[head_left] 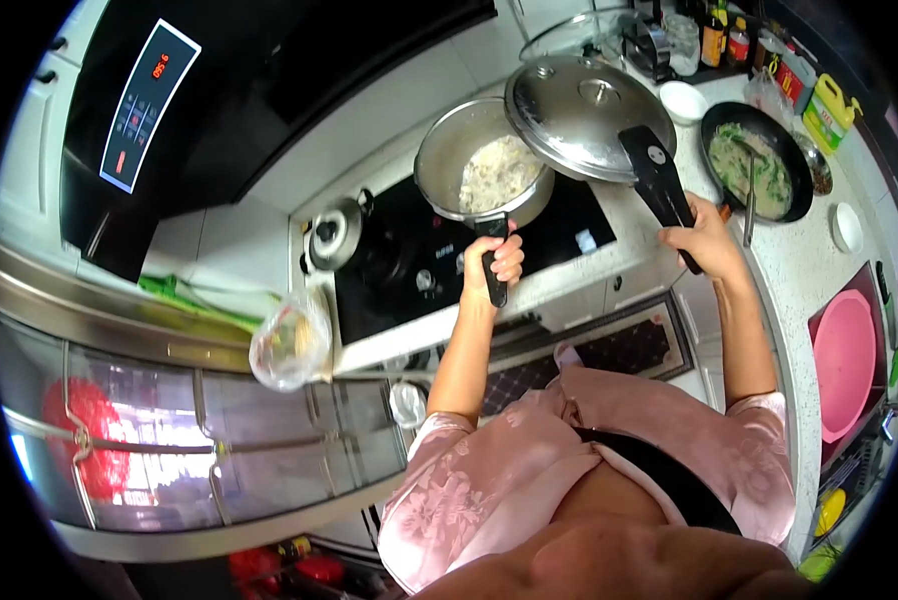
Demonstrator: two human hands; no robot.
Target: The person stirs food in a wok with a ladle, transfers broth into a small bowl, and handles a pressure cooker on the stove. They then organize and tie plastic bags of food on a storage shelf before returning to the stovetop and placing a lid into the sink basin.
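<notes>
My left hand (494, 265) is wrapped round the black handle of a steel pot (439, 165) on the black stovetop (369, 305). Pale, lumpy food (499, 172) lies inside the pot. With my right hand (706, 240) I grip the long black handle of a steel pressure-cooker lid (584, 110). The lid is raised and tilted over the pot's right rim; whether the two touch I cannot tell.
A dark pan (794, 180) of greens in pale liquid, with a ladle, stands on the right counter near white bowls (683, 102). Further right is a pink basin (844, 365). A small steel pot (337, 235) and a plastic bag (291, 350) are at the left.
</notes>
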